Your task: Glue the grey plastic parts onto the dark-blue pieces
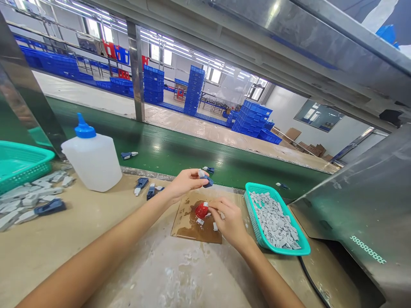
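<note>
My left hand [189,182] is closed on a dark blue and light grey plastic part [208,181], held up over the back edge of a wet brown board [192,230]. My right hand [227,216] pinches a small light grey plastic piece [206,205] at a round red item [201,211] on the board. Whether that piece touches the red item I cannot tell. Two more small grey pieces [200,221] lie on the board nearby. To the right stands a teal basket [278,251] filled with similar small grey pieces [272,218].
A white bottle with a blue nozzle [96,160] stands at left. Beside it are loose grey parts [32,196] and another teal basket [25,160]. Blue-and-grey parts [141,185] lie near the green conveyor belt [160,147]. A metal panel [362,205] rises at right.
</note>
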The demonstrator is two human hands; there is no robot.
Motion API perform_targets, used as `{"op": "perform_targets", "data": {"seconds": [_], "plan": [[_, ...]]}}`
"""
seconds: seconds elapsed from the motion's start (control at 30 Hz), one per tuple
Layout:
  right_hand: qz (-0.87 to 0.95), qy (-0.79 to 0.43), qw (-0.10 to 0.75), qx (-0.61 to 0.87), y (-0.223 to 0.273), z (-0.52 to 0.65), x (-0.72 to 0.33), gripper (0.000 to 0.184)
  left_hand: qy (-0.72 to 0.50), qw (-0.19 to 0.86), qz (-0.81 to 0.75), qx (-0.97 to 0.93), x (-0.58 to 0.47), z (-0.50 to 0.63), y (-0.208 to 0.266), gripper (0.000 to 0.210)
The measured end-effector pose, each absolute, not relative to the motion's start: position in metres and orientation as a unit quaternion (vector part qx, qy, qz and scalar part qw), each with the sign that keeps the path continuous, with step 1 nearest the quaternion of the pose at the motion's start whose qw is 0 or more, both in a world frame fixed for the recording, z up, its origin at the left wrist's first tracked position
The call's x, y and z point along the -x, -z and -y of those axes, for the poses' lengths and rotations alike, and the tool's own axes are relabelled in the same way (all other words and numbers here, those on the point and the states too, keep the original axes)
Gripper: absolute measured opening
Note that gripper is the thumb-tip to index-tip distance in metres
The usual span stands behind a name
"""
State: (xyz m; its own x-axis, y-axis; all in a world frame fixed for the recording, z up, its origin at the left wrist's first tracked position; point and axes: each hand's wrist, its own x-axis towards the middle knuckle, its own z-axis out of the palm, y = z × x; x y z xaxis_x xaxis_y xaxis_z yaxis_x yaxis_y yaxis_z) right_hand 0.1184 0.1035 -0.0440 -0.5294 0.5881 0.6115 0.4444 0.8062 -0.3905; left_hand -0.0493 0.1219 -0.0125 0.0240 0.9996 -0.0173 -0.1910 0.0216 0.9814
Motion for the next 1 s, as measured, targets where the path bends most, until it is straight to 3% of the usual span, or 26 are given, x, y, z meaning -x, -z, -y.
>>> {"op": "perform_targets", "data": {"seconds": [0.17,0.3,0.6,1.0], "plan": [[0.876,-0.097,0.362,0.305,0.045,-0.106,-0.122,0.018,-0.523,0.609,-0.431,-0.412,0.049,-0.121,0.014,0.029],[0.867,-0.128,0.369,0.309,0.04,-0.107,-0.124,0.015,-0.51,0.593,-0.428,-0.453,0.049,-0.12,0.013,0.028],[0.759,-0.131,0.538,0.343,0.026,-0.104,-0.127,0.009,-0.444,0.558,-0.431,-0.553,0.043,-0.117,0.011,0.018],[0.793,-0.128,0.5,0.324,0.03,-0.107,-0.127,0.017,-0.473,0.636,-0.377,-0.479,0.036,-0.113,0.013,0.023]]}}
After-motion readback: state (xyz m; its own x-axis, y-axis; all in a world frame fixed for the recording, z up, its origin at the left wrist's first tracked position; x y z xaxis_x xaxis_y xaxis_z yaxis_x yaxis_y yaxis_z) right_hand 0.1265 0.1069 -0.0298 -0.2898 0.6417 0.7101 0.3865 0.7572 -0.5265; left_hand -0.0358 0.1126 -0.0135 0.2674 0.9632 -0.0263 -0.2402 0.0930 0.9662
